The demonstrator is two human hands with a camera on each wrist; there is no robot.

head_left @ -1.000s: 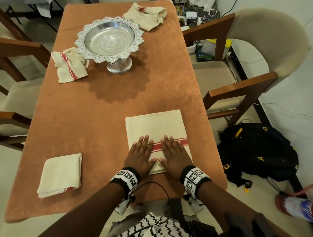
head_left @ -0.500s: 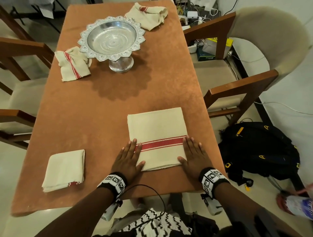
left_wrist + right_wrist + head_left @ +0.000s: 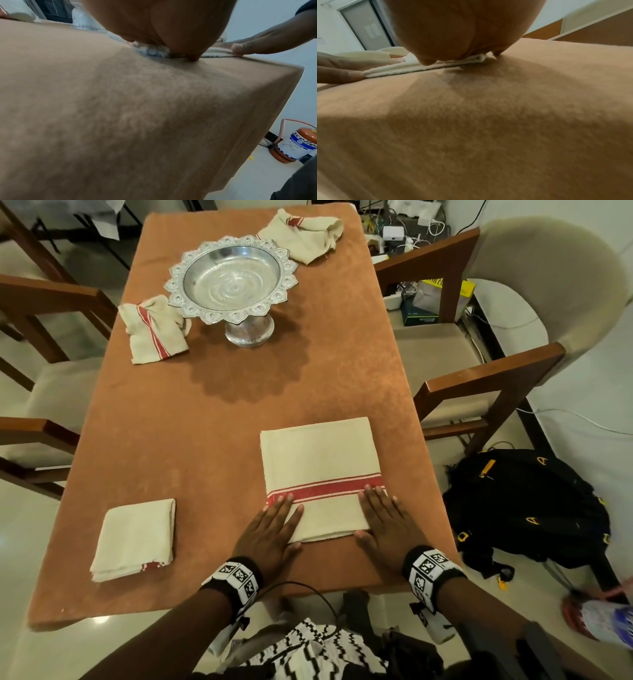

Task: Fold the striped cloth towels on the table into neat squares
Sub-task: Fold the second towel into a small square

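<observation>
A cream towel with a red stripe (image 3: 322, 474) lies flat and folded on the brown table (image 3: 205, 422), near its front edge. My left hand (image 3: 270, 525) rests flat with straight fingers on the towel's near left corner. On the near right corner lies my right hand (image 3: 380, 518), also flat. The right wrist view shows the towel's layered edge (image 3: 412, 69) under the palm. A folded towel (image 3: 135, 539) sits at the front left. Two crumpled striped towels lie farther back, one left of the bowl (image 3: 154, 332) and one at the far edge (image 3: 305, 234).
A silver pedestal bowl (image 3: 233, 282) stands at the back of the table. Wooden chairs (image 3: 479, 364) flank both sides. A black backpack (image 3: 527, 508) lies on the floor to the right, with a fire extinguisher (image 3: 295, 146) near the table's corner.
Both hands slid apart from the middle of the towel to its near corners, then came slightly back inward onto the cloth. The towel stays flat.
</observation>
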